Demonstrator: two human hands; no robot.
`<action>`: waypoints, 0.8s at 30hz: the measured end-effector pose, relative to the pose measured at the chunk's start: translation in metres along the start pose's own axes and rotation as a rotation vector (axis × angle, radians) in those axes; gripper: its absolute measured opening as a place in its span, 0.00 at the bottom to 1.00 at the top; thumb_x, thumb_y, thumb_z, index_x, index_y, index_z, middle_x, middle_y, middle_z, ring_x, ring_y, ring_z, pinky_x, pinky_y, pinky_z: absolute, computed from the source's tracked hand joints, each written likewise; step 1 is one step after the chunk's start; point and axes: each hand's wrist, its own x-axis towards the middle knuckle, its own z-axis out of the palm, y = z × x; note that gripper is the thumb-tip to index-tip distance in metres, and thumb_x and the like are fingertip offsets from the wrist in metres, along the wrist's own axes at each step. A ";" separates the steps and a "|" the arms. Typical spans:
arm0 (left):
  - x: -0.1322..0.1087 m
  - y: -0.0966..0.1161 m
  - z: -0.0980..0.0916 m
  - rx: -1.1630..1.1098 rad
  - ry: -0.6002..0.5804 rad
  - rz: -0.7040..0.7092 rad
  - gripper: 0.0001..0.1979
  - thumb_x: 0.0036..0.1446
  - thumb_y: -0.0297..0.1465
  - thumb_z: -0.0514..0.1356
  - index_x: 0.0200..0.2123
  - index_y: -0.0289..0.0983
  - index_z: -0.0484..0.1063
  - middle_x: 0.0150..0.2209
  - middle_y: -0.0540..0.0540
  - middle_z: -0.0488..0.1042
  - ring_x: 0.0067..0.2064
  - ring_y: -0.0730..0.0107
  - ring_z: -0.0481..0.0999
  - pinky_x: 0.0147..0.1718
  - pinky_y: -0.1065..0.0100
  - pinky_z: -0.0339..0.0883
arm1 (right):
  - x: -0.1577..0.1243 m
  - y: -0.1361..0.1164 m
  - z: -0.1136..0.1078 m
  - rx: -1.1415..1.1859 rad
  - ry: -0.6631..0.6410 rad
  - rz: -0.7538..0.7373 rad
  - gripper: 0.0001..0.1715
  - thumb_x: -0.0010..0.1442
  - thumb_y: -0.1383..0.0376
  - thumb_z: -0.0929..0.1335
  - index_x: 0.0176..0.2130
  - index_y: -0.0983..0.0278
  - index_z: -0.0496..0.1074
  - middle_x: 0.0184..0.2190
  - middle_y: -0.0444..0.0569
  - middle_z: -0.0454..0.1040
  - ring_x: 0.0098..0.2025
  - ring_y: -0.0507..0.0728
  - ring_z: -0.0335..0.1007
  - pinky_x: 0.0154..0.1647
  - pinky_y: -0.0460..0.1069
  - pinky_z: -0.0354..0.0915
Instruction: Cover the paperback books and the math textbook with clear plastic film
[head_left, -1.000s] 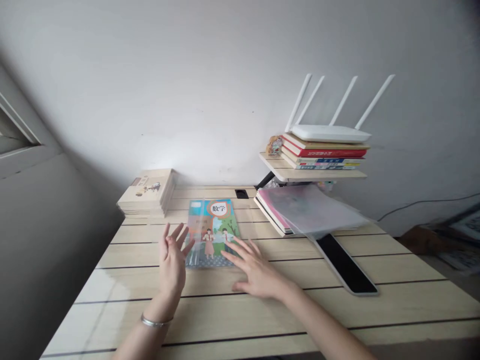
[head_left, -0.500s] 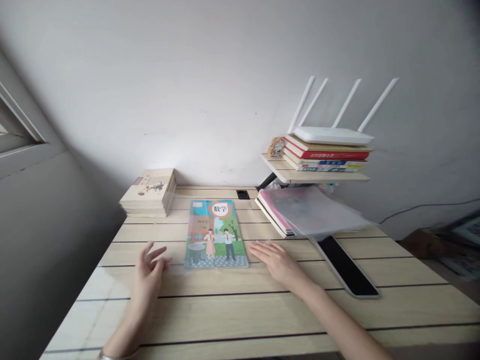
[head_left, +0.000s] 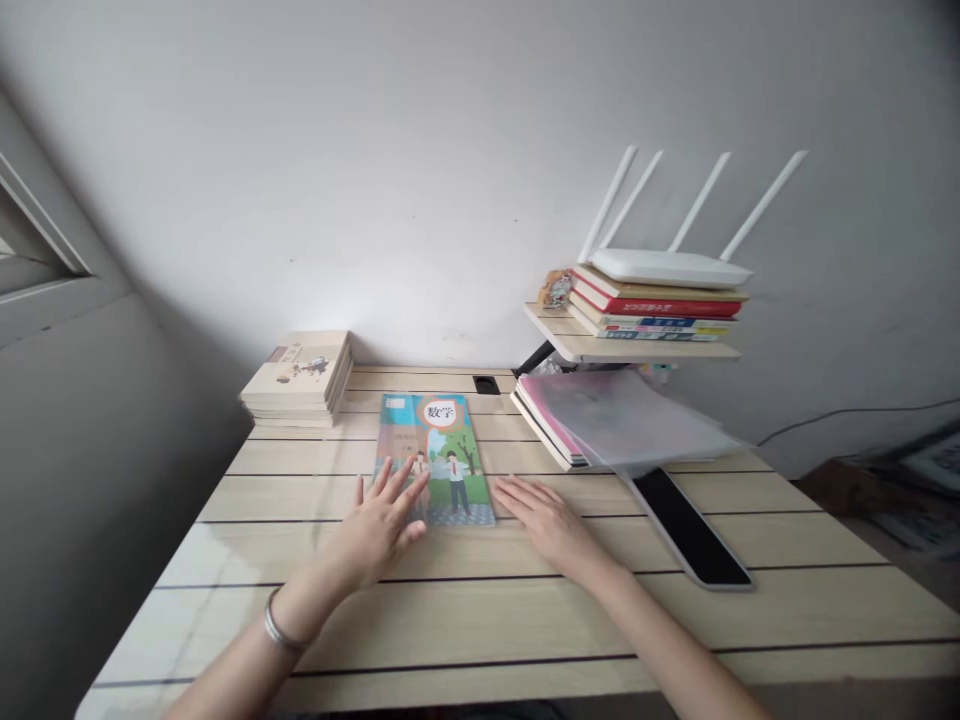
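Observation:
A thin textbook (head_left: 459, 455) with a colourful illustrated cover lies flat on the slatted wooden table (head_left: 480, 605). My left hand (head_left: 379, 525) is spread palm down over the book's lower left corner, hiding part of a figure on the cover; whether it presses on the cover I cannot tell. A silvery bangle circles the left wrist. Flat beside the book's lower right edge rests my right hand (head_left: 541, 515), its fingers stretched out and fingertips close to or touching that edge. Neither hand holds anything.
Several matching books form a stack (head_left: 298, 380) at the back left. Magazines under a translucent sleeve (head_left: 637, 420) lie at the right, with a dark-screened phone (head_left: 694, 530) partly beneath. Above them, a raised shelf (head_left: 585, 345) carries books and a white router (head_left: 667, 267). A wall rises behind.
My left hand has moved right and forward from the bare table onto the book's lower left part, its fingers now spread. The right hand stays nearly in place beside the book.

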 end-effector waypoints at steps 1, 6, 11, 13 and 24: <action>0.003 -0.003 0.001 0.001 -0.062 -0.015 0.28 0.64 0.41 0.45 0.66 0.48 0.43 0.68 0.45 0.42 0.67 0.45 0.40 0.55 0.33 0.47 | -0.002 -0.001 -0.001 -0.007 -0.004 0.007 0.38 0.54 0.81 0.56 0.60 0.59 0.62 0.59 0.48 0.65 0.61 0.59 0.59 0.57 0.59 0.61; -0.004 -0.023 0.001 0.078 -0.159 -0.036 0.28 0.64 0.44 0.44 0.65 0.50 0.40 0.68 0.47 0.40 0.67 0.45 0.37 0.55 0.29 0.38 | -0.007 -0.004 -0.003 -0.075 0.010 0.097 0.36 0.55 0.80 0.56 0.59 0.60 0.63 0.59 0.49 0.64 0.61 0.60 0.59 0.57 0.59 0.59; -0.004 -0.009 -0.001 0.159 -0.101 -0.077 0.33 0.60 0.49 0.48 0.65 0.45 0.49 0.68 0.41 0.42 0.67 0.41 0.38 0.56 0.30 0.37 | -0.006 -0.012 -0.004 -0.114 0.074 0.121 0.32 0.57 0.78 0.58 0.56 0.56 0.68 0.58 0.48 0.67 0.59 0.61 0.61 0.57 0.60 0.56; 0.006 0.011 0.001 0.147 -0.065 -0.014 0.36 0.57 0.50 0.51 0.65 0.43 0.49 0.68 0.39 0.41 0.67 0.42 0.37 0.57 0.32 0.33 | -0.003 -0.018 -0.008 -0.110 0.134 0.139 0.27 0.60 0.74 0.60 0.54 0.56 0.70 0.56 0.49 0.69 0.59 0.61 0.61 0.57 0.60 0.55; 0.062 0.077 0.026 -0.203 0.102 -0.176 0.24 0.65 0.34 0.40 0.63 0.40 0.54 0.64 0.37 0.56 0.65 0.50 0.53 0.57 0.35 0.44 | 0.004 -0.050 -0.027 0.094 0.736 0.570 0.21 0.58 0.62 0.67 0.52 0.62 0.67 0.52 0.59 0.68 0.55 0.64 0.63 0.54 0.61 0.58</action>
